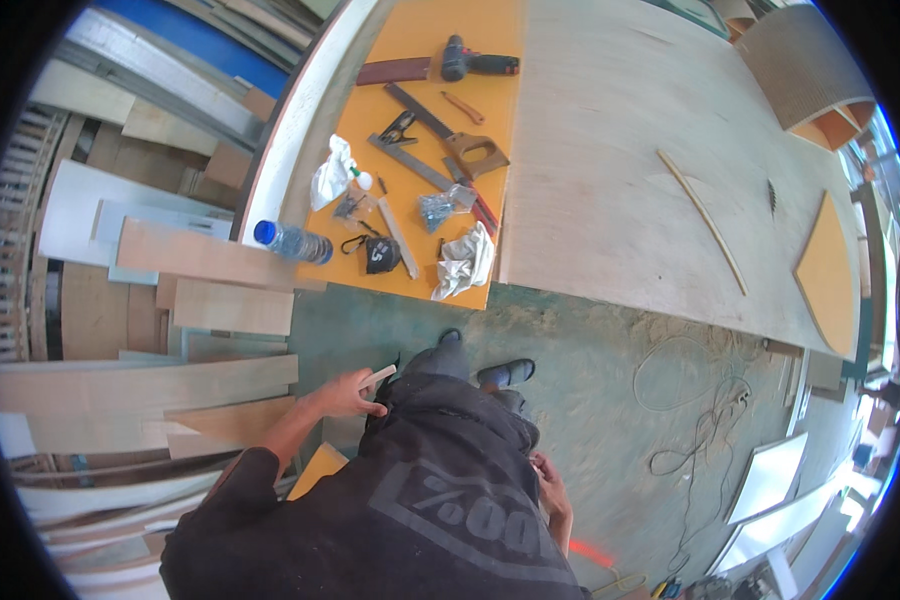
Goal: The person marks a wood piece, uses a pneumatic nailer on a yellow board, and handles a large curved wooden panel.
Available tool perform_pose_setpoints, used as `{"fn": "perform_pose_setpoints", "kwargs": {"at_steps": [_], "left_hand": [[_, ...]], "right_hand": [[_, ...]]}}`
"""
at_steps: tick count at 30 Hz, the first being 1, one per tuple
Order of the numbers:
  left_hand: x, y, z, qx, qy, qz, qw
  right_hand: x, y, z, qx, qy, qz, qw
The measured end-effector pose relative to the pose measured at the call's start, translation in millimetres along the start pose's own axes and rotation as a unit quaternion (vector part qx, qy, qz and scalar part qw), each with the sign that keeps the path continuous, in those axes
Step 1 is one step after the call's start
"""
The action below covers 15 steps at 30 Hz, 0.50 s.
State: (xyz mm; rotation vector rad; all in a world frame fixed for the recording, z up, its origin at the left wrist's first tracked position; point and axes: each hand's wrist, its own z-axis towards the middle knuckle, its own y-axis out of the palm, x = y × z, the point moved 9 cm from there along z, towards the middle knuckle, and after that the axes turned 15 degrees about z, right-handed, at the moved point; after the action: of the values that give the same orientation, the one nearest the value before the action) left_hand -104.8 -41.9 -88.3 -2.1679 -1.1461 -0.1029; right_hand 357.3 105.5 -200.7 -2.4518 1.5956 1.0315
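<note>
A: What have your 2 hands got hold of?

B: Your left hand sits by your hip, fingers curled round a small pale wooden stick that pokes out toward your shoes. Your right hand hangs low at your other side, half hidden behind your dark top; you cannot tell whether it is closed or holds anything.

A: And right around you?

B: Pale boards are stacked just left of your left hand. A loose cable coils on the dusty green floor to your right.

A: Further out?

B: The orange counter starts just past your shoes. At its near edge lie a white rag, a black tape measure and a clear water bottle with a blue cap. Beyond them are a bag of screws, a metal square, another white rag and a handsaw. At the far end rests a cordless drill. Beside the counter a big plywood sheet carries a thin curved wooden strip.
</note>
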Motion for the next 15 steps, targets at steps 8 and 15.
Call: {"fn": "perform_pose_setpoints", "kwargs": {"at_steps": [8,15], "left_hand": [[2.3,-88.9,0.6,0.319,-0.106,-0.166,0.927],[92.8,-119.4,86.0,0.276,0.027,-0.365,0.889]], "right_hand": [[-127.1,-3.1,91.3,0.090,-0.095,-0.338,0.932],[-296.7,118.9,127.6,0.031,-0.199,-0.288,0.936]]}}
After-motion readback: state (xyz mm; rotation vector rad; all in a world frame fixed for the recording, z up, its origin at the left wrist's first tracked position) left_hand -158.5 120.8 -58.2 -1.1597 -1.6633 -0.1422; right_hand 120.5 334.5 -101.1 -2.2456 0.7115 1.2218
